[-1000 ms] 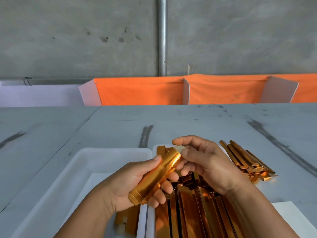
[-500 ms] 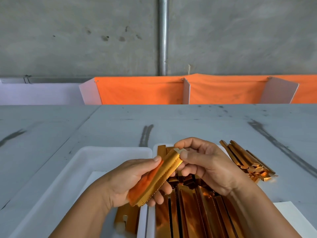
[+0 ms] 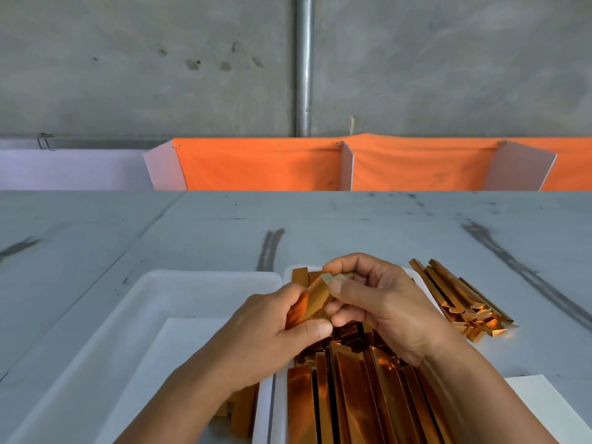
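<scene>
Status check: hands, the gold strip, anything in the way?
Both engaged: left hand grips gold strip low; right hand pinches its top end. Strip held above tray of strips. Nothing blocking; folded pile off to the right.

Both hands (image 3: 323, 318) pinching gold foil strip (image 3: 315, 299) (shiny), above trays
</scene>
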